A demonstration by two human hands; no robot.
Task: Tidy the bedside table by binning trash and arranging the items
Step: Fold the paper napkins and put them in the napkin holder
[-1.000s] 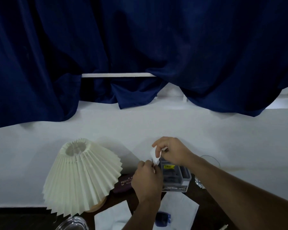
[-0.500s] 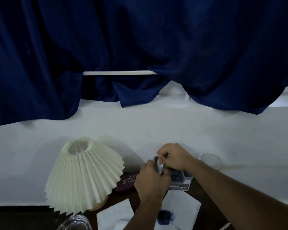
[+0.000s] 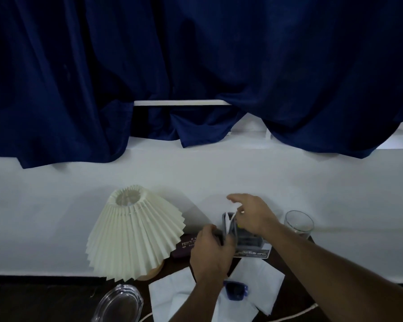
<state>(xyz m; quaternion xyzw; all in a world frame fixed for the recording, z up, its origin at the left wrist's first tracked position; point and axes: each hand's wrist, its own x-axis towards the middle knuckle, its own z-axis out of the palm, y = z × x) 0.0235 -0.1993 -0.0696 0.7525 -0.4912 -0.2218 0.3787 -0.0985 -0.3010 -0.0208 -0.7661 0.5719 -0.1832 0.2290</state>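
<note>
paper [image 3: 230, 222] in organizer [image 3: 250, 240] slot | right hand [image 3: 254, 214] fingers [image 3: 242, 208] pinch top

The white paper [image 3: 230, 221], held up between both hands a second ago, now stands tucked into the left end compartment of the grey organizer [image 3: 250, 243]. The right hand [image 3: 254, 214] has risen, forefinger stretched toward the wall, its other fingers still at the paper's top edge. The left hand [image 3: 209, 252] has dropped to grip the organizer's left side.
</note>
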